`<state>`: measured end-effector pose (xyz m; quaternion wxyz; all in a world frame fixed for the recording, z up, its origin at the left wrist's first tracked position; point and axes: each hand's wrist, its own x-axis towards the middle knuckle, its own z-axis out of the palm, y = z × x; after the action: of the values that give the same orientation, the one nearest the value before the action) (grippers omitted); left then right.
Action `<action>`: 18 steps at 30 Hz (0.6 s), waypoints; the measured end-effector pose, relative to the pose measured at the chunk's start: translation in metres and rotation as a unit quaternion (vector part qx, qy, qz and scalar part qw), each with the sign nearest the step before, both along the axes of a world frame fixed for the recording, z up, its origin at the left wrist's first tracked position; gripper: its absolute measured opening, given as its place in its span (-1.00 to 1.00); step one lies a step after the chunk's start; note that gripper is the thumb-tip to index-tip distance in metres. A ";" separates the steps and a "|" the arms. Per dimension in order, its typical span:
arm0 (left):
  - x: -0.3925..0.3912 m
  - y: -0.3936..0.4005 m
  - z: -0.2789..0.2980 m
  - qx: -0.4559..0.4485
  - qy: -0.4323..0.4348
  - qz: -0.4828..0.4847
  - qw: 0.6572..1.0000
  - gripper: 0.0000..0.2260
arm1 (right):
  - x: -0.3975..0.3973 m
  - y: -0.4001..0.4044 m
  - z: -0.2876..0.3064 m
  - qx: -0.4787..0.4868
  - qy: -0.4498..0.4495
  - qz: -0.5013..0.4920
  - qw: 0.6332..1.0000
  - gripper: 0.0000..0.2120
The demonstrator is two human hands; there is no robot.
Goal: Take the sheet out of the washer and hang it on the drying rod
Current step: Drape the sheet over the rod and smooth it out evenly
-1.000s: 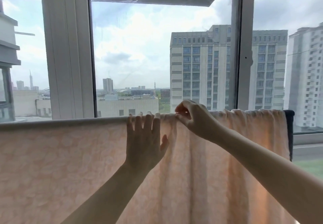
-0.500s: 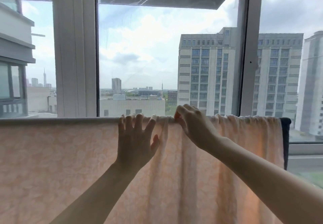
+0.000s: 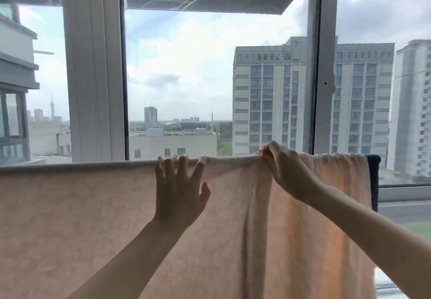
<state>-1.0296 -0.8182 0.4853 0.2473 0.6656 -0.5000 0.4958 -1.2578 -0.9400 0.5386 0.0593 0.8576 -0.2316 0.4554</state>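
Head view: sheet (image 3: 93,217) is hanging draped over the drying rod (image 3: 70,166) before the window (image 3: 177,77). Since a second ago, the bunched folds between the hands are pulling taut along the rod, so spreading looks to be nearly finished. Left hand (image 3: 179,191) is pressing flat, fingers straight and splayed against the cloth. Right hand (image 3: 283,170) is pinching the top fold at the rod, tugging rightward.

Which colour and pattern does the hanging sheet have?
Pale peach-pink sheet with a faint floral pattern; head view.
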 end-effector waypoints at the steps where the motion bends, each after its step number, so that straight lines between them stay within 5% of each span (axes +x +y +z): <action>1: -0.003 -0.001 0.000 0.004 0.001 -0.002 1.000 -0.53 | 0.000 -0.001 0.002 0.002 0.004 0.000 1.000 -0.93; 18: -0.039 -0.027 0.005 0.012 -0.026 -0.079 0.996 -0.49 | 0.010 0.017 0.019 0.042 0.057 0.022 0.997 -0.90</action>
<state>-1.0690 -0.8448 0.4902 0.2646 0.6139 -0.5630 0.4859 -1.2475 -0.9229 0.5576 0.0265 0.8888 -0.2274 0.3970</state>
